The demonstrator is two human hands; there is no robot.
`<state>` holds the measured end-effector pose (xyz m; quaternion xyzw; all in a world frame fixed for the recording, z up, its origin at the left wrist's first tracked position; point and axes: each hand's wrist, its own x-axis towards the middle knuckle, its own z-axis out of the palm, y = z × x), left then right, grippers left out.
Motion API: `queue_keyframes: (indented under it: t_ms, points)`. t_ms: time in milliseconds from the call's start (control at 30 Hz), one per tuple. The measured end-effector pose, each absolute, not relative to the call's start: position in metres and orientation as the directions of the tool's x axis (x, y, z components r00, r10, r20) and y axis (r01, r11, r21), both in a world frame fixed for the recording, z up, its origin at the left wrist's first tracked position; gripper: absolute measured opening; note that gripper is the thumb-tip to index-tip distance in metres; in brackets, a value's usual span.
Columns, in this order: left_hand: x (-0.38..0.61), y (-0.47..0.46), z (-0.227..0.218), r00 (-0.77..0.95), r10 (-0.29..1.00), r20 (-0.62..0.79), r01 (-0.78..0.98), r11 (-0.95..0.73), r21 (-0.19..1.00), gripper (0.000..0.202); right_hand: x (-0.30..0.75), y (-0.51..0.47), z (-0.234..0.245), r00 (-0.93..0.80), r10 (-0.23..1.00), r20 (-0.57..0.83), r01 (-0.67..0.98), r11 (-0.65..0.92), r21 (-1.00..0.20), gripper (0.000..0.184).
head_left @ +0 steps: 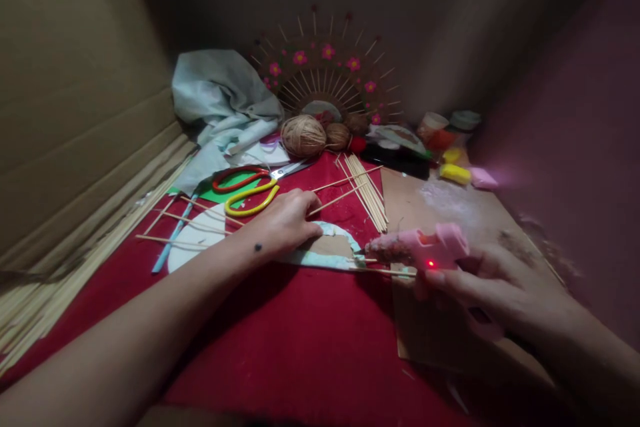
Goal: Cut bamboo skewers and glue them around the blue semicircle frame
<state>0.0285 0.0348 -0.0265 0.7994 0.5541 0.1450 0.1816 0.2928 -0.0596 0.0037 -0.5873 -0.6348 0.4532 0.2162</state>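
Note:
My right hand (500, 287) is wrapped round a pink glue gun (440, 250), whose red light glows. The gun's nozzle points left, close to the right end of a curved cardboard piece (337, 247) edged with pale blue-green paper. My left hand (287, 220) closes on that piece, thumb on top, most fingers hidden. Thin wooden sticks (340, 201) stick out past its fingers, and another stick (383, 271) reaches right from the piece's lower end. Under my left wrist lies a white rounded sheet (193, 240) with several sticks across it.
Red-and-yellow scissors (250, 190) lie behind my left hand, near a bundle of sticks (367, 193). Twine balls (304, 135) and a flowered stick fan (327, 73) stand at the back. A cardboard sheet (415, 327) lies right; crumpled cloth (225, 93) sits back left.

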Motion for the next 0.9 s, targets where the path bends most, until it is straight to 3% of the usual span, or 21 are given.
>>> queue_keyframes:
  t_ms: [67, 133, 267, 433, 667, 900]
  points:
    - [0.030, 0.035, -0.026, 0.338, 0.941, 0.006, 0.836, -0.303, 0.458, 0.016, 0.294, -0.061, 0.001, -0.182, 0.910, -0.373, 0.490, -0.245, -0.837, 0.030]
    - [0.031, 0.035, -0.026, 0.337, 0.941, 0.020, 0.837, -0.309, 0.452, 0.015, 0.293, -0.062, 0.001, -0.114, 0.909, -0.401, 0.467, -0.307, -0.829, 0.031]
    - [0.031, 0.035, -0.026, 0.345, 0.936, 0.074, 0.835, -0.342, 0.431, 0.016, 0.289, -0.064, 0.005, -0.075, 0.912, -0.404, 0.491, -0.319, -0.811, 0.032]
    - [0.032, 0.034, -0.025, 0.333, 0.942, 0.031, 0.847, -0.313, 0.429, 0.018, 0.283, -0.067, 0.008, -0.007, 0.919, -0.395, 0.498, -0.339, -0.798, 0.030]
    - [0.034, 0.031, -0.016, 0.347, 0.935, -0.065, 0.868, -0.295, 0.399, 0.019, 0.284, -0.062, 0.002, -0.151, 0.860, -0.486, 0.460, -0.374, -0.805, 0.035]
    - [0.034, 0.028, -0.011, 0.355, 0.930, -0.098, 0.881, -0.298, 0.366, 0.020, 0.287, -0.059, -0.006, -0.201, 0.873, -0.445, 0.471, -0.312, -0.825, 0.040]
